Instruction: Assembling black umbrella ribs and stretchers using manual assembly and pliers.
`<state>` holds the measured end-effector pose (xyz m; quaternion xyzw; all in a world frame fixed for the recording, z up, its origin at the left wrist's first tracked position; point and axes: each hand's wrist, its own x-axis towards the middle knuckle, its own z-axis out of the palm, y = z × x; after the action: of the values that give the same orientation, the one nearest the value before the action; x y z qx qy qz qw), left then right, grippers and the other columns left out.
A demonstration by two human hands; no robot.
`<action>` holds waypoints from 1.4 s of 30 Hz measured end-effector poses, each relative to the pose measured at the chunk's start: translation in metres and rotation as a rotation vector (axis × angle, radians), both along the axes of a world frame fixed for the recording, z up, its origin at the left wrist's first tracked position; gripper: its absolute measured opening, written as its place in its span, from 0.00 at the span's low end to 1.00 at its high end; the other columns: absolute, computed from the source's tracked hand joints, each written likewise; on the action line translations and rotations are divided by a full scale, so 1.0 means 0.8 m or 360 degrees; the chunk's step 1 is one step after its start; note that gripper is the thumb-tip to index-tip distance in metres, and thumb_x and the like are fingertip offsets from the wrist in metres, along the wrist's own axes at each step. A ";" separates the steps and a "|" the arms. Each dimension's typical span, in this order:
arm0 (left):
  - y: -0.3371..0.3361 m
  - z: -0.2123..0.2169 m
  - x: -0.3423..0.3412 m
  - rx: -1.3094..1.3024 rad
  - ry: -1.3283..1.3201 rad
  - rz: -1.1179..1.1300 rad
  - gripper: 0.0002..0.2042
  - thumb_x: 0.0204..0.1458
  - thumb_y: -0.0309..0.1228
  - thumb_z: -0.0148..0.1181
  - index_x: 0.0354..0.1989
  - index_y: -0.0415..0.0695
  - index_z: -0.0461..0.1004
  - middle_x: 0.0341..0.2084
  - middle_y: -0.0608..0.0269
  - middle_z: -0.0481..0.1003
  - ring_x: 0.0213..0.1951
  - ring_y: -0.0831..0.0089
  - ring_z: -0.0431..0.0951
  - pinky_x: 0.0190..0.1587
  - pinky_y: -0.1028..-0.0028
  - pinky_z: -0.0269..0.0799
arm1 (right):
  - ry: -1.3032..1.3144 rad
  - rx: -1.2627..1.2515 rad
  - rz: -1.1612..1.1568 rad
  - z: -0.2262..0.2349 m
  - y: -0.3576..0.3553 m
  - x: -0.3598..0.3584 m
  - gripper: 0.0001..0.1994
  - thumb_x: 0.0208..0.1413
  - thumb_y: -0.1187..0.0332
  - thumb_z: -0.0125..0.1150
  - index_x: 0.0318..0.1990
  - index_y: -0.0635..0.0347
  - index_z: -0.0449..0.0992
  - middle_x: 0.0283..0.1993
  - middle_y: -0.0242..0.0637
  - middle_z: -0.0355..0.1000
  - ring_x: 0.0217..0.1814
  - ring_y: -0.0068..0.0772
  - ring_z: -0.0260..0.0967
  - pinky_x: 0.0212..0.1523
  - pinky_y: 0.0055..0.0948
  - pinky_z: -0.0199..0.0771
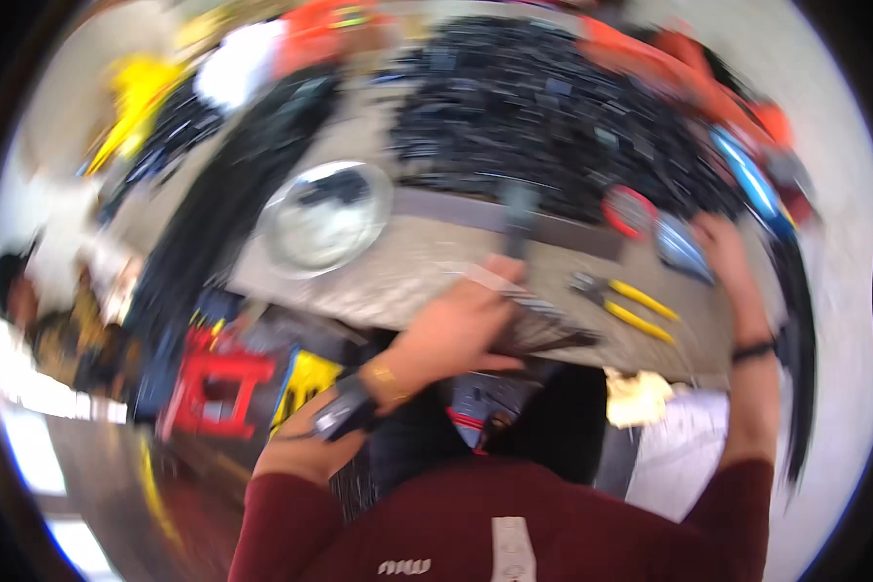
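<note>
Near the table's front edge, my left hand (456, 320) is closed round a bundle of thin dark strips (543, 325), with the thumb below and the fingers above. A pale strip crosses the top of that hand. On the right, my right hand (723, 250) is at the edge of a big heap of black pieces (533, 107), beside a blue-grey pointed object (684, 248). Blur hides its fingers and whether it holds anything. Between the hands lie pliers or cutters with yellow handles (640, 308). A red ring-shaped thing (630, 212) sits by the heap.
A round shiny metal dish (328, 218) with dark bits inside stands left of centre. Long black strands (223, 194) run along the left side. A red stool-like object (218, 383) is below the table at left. Orange-sleeved arms (669, 73) of another person reach in at the far side.
</note>
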<state>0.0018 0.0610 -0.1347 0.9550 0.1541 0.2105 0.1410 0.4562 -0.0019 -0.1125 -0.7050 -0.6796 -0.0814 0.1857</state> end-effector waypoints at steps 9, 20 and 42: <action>-0.019 0.004 0.038 0.0061 0.0152 0.0077 0.41 0.28 0.44 0.73 0.55 0.42 0.64 0.60 0.45 0.57 0.62 0.47 0.54 0.62 0.57 0.53 | -0.0055 0.0028 -0.0151 -0.003 -0.022 0.011 0.06 0.51 0.67 0.52 0.30 0.59 0.71 0.32 0.47 0.71 0.38 0.50 0.70 0.39 0.44 0.69; -0.036 0.010 0.013 0.0175 0.0133 0.0070 0.36 0.35 0.48 0.67 0.54 0.43 0.65 0.59 0.45 0.59 0.61 0.48 0.57 0.62 0.56 0.54 | -0.0130 0.0198 -0.0191 0.021 -0.027 -0.014 0.05 0.52 0.69 0.51 0.33 0.58 0.71 0.31 0.46 0.70 0.38 0.51 0.68 0.38 0.42 0.69; -0.029 -0.012 -0.003 0.0158 0.0048 0.0089 0.33 0.38 0.49 0.64 0.54 0.47 0.67 0.58 0.48 0.61 0.60 0.51 0.61 0.59 0.55 0.57 | 0.0185 -0.0200 0.0488 -0.011 0.146 -0.221 0.09 0.55 0.64 0.52 0.40 0.49 0.78 0.33 0.39 0.70 0.38 0.42 0.68 0.39 0.37 0.68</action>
<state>-0.0008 0.0376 -0.1439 0.9592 0.1723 0.2072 0.0850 0.2795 0.1151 -0.1211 -0.6070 -0.7710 0.0313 0.1903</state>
